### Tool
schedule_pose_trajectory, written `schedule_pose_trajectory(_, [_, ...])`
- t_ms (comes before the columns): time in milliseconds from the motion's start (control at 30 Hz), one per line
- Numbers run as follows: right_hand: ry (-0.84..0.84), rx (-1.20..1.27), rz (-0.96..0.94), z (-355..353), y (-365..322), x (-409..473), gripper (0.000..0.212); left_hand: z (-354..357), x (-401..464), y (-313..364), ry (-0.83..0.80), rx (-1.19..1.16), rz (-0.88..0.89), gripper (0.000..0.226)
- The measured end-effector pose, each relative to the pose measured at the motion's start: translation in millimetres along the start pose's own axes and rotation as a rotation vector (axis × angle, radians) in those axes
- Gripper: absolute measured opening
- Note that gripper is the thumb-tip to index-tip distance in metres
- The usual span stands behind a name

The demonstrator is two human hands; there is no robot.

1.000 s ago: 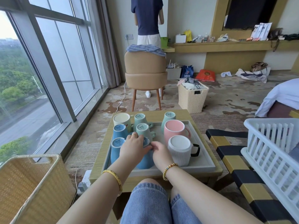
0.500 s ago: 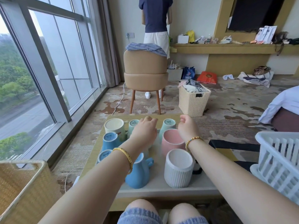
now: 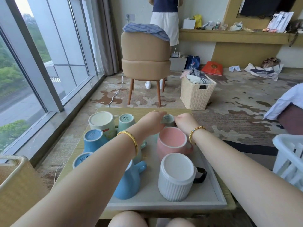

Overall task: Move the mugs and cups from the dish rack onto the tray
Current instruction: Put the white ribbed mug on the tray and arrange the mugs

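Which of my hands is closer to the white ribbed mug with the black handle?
Right, narrowly. Both hands are at the tray's far end: the right hand lies beyond the white ribbed mug, past the pink mug; the left hand is farther to the left.

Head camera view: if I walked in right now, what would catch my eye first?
Probably the cluster of upside-down pastel mugs on the grey tray, with the pink mug and the ribbed white mug nearest. Beyond them, the left hand and the right hand close around a small green cup at the tray's far edge.
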State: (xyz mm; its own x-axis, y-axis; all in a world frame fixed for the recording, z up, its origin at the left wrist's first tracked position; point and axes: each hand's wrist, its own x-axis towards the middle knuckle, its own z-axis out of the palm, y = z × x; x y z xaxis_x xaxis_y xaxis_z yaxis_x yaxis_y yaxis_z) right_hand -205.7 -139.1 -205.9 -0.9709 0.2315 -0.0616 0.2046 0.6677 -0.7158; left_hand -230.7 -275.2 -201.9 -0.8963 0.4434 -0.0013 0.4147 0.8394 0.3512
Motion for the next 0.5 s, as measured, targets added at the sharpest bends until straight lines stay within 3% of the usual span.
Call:
schedule_pose_trajectory(233, [-0.151,0.004,-0.065,6,-14,-2,0.045,-5,6,-14,-0.083,0.085,0.007,0.063])
schedule_pose_trajectory(500, [-0.168,-0.100,-0.061,20,-31,-4,0.038,0,3,-25,0.068,0.244,-0.115,0.058])
